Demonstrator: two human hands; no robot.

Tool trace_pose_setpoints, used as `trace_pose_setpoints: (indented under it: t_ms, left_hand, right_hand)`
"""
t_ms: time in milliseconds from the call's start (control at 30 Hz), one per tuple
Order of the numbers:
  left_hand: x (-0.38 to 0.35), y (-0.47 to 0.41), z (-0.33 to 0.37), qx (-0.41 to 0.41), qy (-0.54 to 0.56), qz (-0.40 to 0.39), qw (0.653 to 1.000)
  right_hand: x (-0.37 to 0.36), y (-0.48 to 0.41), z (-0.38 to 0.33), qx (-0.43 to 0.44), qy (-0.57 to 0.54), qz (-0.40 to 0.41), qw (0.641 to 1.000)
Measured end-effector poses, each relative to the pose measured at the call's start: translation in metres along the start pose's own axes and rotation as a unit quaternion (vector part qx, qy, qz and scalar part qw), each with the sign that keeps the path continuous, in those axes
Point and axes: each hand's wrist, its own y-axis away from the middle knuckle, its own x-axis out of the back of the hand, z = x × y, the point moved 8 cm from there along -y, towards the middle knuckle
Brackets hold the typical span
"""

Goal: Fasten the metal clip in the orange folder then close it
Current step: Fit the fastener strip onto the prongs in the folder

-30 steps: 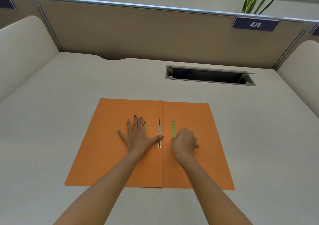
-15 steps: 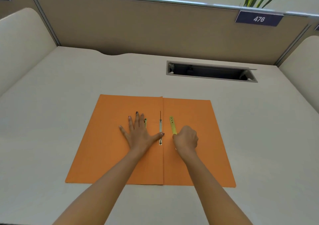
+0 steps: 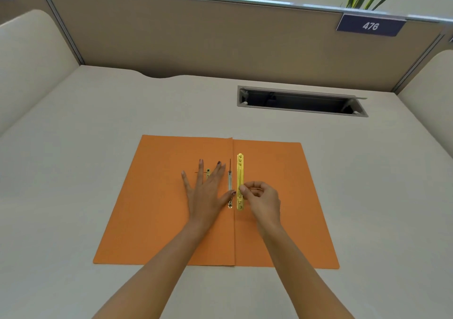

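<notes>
An orange folder lies open and flat on the desk. My left hand rests palm down on its left leaf, fingers spread, thumb touching a thin silver prong strip beside the centre fold. A small brass piece shows between the fingers. Just right of the fold lies a gold metal clip bar, long and slotted, parallel to the fold. My right hand pinches the bar near its lower half with thumb and forefinger.
The beige desk is walled by tan partitions at the back and cream side panels. An open cable slot is sunk into the desk behind the folder at right. A sign reading 476 hangs on the partition.
My right hand has opened from a fist over the clip bar into a pinch on its side, and the bar now shows in full. My left hand has stayed flat.
</notes>
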Motion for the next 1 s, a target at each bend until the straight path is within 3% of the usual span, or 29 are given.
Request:
trace_pose_setpoints:
  t_ms: [267, 1000]
  left_hand:
    - [-0.008, -0.002, 0.004, -0.046, 0.009, -0.022, 0.999]
    - [-0.01, -0.001, 0.007, -0.052, 0.002, -0.04, 0.998]
  right_hand:
    - [-0.007, -0.004, -0.002, 0.027, -0.076, -0.035, 0.996]
    - [-0.015, -0.016, 0.003, 0.021, -0.063, -0.063, 0.996]
